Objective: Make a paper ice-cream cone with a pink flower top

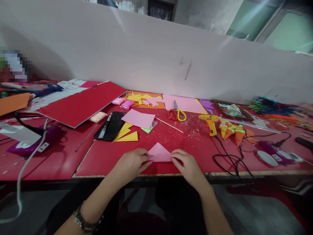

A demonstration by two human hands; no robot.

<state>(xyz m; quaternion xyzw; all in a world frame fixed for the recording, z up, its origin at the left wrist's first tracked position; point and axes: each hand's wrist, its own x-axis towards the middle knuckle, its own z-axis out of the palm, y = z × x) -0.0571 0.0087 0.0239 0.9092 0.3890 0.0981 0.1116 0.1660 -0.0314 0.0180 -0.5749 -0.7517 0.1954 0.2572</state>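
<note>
A pink sheet of paper point(159, 153), showing as a triangle with its point away from me, lies near the front edge of the red table. My left hand point(134, 163) pinches its left corner between thumb and fingers. On the opposite corner, my right hand point(184, 163) is closed in a similar pinch. Just beyond are a larger pink sheet point(139, 118), yellow paper pieces point(127, 136) and a thin wooden stick point(169, 125). Scissors point(176, 113) with red and yellow handles lie farther back.
A yellow glue gun point(210, 123) and small orange paper cones point(238, 135) are at right, with a looping black cable point(228, 156). A black phone point(110, 125) carrying a pen lies at left, near a red board point(85, 102). A white partition point(146, 55) stands behind.
</note>
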